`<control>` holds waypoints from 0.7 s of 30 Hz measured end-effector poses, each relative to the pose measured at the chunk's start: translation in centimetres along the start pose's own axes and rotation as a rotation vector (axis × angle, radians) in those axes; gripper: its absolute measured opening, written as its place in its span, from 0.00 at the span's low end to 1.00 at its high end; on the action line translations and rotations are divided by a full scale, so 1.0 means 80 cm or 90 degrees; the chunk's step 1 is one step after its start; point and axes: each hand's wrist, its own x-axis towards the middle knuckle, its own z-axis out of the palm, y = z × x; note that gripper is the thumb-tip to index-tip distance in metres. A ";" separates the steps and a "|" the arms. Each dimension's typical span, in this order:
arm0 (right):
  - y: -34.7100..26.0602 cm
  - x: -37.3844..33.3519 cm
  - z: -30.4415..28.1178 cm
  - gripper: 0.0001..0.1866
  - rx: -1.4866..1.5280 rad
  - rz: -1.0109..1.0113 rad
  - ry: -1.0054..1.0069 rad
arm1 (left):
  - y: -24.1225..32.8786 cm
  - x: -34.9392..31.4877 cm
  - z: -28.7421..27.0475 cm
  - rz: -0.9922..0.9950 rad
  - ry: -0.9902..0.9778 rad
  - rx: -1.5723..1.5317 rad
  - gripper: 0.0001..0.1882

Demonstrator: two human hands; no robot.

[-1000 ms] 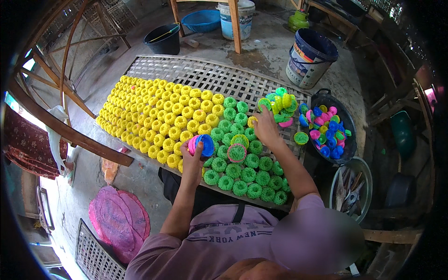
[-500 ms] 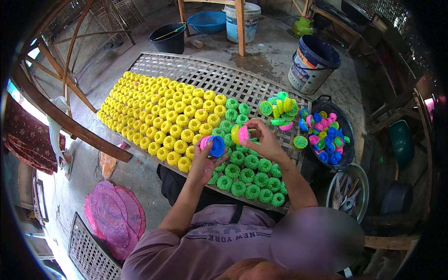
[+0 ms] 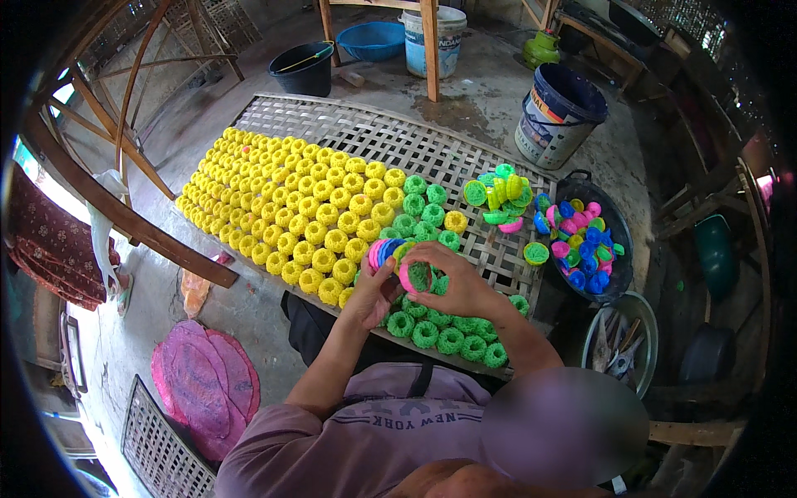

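My left hand [image 3: 371, 292] holds a stack of small round moulds [image 3: 383, 251], pink, blue and yellow. My right hand [image 3: 452, 280] grips a pink ring mould [image 3: 413, 276] with a green piece showing inside it, right beside the stack. Both hands hover over the near edge of a woven bamboo mat [image 3: 349, 129]. Rows of yellow flower-shaped pieces [image 3: 290, 207] cover the mat's left part. Green pieces [image 3: 440, 332] lie under and in front of my hands.
A loose pile of green, yellow and pink moulds [image 3: 501, 196] lies on the mat's right side. A black basin [image 3: 616, 228] with blue and pink moulds stands beside it, a round tray with scissors [image 3: 618, 340] nearer. Buckets [image 3: 558, 116] and a black tub [image 3: 305, 68] stand behind.
My right hand came back from the mould pile at the right and joined the left hand, now with a pink ring mould. The stack in my left hand stayed in place.
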 end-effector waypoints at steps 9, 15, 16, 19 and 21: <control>-0.005 -0.013 0.000 0.30 0.442 0.157 0.063 | -0.001 -0.012 0.000 -0.028 -0.022 -0.056 0.29; -0.023 -0.006 0.012 0.34 -0.051 0.005 0.039 | 0.003 -0.008 0.004 -0.101 0.018 -0.098 0.31; -0.031 -0.006 0.020 0.34 -0.129 -0.042 0.018 | 0.001 -0.007 0.005 -0.138 0.047 -0.119 0.32; -0.044 -0.004 0.024 0.32 -0.315 -0.110 0.000 | -0.011 -0.007 0.008 -0.165 -0.037 -0.197 0.33; -0.042 -0.003 0.018 0.24 -0.219 -0.052 0.083 | -0.015 -0.007 0.012 -0.108 -0.004 -0.141 0.29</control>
